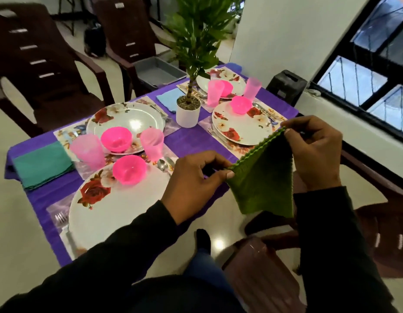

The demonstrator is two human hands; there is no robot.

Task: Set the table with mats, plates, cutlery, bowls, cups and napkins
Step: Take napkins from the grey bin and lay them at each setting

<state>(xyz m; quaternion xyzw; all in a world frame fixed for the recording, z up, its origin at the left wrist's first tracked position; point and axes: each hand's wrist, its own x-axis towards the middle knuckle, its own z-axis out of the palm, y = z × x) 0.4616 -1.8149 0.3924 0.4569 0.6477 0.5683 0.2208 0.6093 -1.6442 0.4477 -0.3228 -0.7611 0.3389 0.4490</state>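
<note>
I hold a green cloth napkin (264, 177) in the air beside the table's near right edge. My left hand (193, 184) pinches its lower left corner and my right hand (315, 150) pinches its upper right corner, so its edge is stretched between them. The purple-covered table (191, 141) carries several floral plates on mats, such as the near plate (119, 213) and the right plate (243, 127). Pink bowls (129, 169) and pink cups (152, 141) stand on them. A teal napkin (42, 163) lies at the left edge and a light blue napkin (169, 98) near the middle.
A potted plant (188, 111) stands in the table's middle. Forks and spoons lie beside the plates. Dark brown chairs (38, 64) stand at the far side, one holding a grey tray (159, 71). Another chair (376, 222) is at the right, under a window.
</note>
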